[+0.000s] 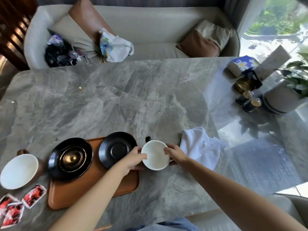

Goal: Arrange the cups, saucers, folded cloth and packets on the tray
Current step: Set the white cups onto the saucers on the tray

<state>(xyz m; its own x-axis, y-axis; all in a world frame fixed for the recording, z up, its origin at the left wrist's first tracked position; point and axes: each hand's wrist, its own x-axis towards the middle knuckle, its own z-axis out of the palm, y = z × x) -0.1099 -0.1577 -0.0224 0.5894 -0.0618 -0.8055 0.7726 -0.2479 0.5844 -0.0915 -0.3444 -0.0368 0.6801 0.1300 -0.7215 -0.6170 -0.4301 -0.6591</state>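
Observation:
An orange tray (93, 185) lies on the grey marble table and carries two black saucers (70, 158) (117, 149) side by side. Just right of the tray, a black cup with a white inside (155, 155) is held by both hands: my left hand (133, 158) grips its left rim, my right hand (174, 153) its right rim. A white cloth (200, 145) lies crumpled to the right of the cup. A brown cup with a white inside (19, 170) stands left of the tray. Red and white packets (34, 195) lie at the near left corner.
At the far right of the table (133, 100) stand a potted plant (286, 95), small dark jars (250, 101), a brass cup and a tissue pack (242, 65). Behind the table is a sofa with cushions and bags (115, 45).

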